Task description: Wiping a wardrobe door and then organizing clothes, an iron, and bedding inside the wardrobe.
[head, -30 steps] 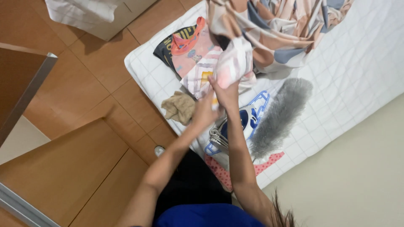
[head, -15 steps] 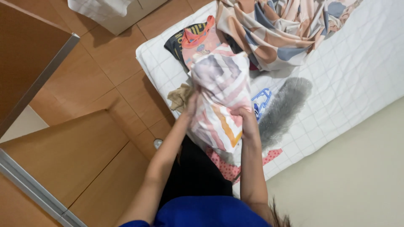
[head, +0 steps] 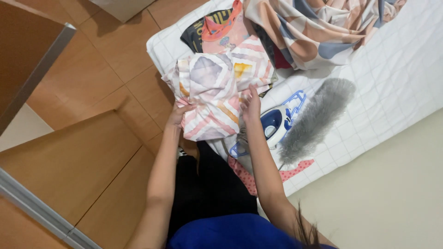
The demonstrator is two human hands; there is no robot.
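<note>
A pale patterned cloth (head: 217, 92) with pink, orange and grey stripes is held up over the edge of a white quilted mattress (head: 397, 69). My left hand (head: 179, 113) grips its lower left side. My right hand (head: 251, 106) holds its right side, fingers on the fabric. Just right of that hand lies a blue and white clothes iron (head: 276, 123), with a grey fluffy duster (head: 316, 120) beside it.
A large multicoloured sheet (head: 314, 32) is bunched at the top of the mattress. A black and pink garment (head: 212, 30) lies top left, a pink dotted cloth (head: 244, 173) near my legs. Wooden furniture panels (head: 69, 161) stand to the left on the tiled floor (head: 101, 69).
The patterned cloth was bunched and lifted high in both hands. Now it is spread wider and lower, and the iron beneath it is uncovered.
</note>
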